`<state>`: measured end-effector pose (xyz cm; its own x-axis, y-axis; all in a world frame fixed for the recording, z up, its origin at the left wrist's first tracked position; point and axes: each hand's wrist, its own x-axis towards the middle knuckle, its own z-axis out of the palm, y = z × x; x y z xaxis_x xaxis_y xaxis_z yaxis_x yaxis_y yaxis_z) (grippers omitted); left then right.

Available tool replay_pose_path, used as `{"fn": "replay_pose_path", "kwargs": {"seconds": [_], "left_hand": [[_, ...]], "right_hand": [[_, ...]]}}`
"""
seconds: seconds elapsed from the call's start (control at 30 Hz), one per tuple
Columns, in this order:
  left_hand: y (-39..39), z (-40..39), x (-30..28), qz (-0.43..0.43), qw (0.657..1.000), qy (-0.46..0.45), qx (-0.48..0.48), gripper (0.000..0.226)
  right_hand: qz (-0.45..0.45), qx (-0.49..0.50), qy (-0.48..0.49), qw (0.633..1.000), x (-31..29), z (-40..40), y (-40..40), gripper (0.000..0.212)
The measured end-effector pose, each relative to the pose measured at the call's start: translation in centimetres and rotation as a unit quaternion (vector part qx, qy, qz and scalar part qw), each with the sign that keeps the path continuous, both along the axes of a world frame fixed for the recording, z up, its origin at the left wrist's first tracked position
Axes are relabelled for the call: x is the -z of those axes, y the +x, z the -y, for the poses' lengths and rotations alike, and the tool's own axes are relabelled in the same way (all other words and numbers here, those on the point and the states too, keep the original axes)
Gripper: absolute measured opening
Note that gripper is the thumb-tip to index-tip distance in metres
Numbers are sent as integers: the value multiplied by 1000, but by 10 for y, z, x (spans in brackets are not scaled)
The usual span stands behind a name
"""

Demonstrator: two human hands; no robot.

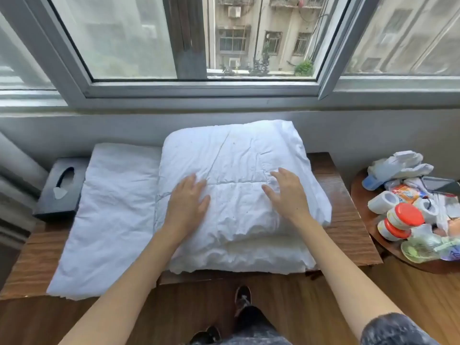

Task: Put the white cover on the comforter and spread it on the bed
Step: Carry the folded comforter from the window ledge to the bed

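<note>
Head view: I look down on a long, low wooden worktop (348,220) under a grey-framed window (199,88). On it sits a thick, folded white quilted comforter (231,158), stacked in puffy layers and reaching back to the wall below the sill. Just beside it, on the left and touching its edge, lies a flat, folded white fabric cover (109,210), which hangs slightly over the worktop's front edge.

My left hand (186,205) rests palm-down on the comforter's top, fingers straight and slightly spread. My right hand (288,192) is on the same top layer, further right, fingers spread and a little arched (whether the palm itself touches the cloth I cannot tell). Neither hand grips anything.

A black tissue box (61,188) stands at the worktop's left end, touching the cover's far corner. To the right, apart from the worktop, a round wooden tray (366,220) holds orange-lidded jars (403,217), white rolls and crumpled packets. Dark shoes (242,298) stand on the wooden floor (336,295) below.
</note>
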<state>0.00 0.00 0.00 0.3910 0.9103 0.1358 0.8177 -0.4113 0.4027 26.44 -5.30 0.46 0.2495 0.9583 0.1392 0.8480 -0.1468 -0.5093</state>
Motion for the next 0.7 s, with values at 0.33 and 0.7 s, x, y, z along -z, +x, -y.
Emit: {"fn": "replay_pose_path", "kwargs": {"seconds": [0.33,0.7], "left_hand": [[6,-62,24,5,991,2,-136,71],[8,-74,30,44,959,-143,-241,114]], "right_hand": [[-75,76,-42,993,39,-49,75,114],[-245,116,-138,953,77,-81,101,135]]}}
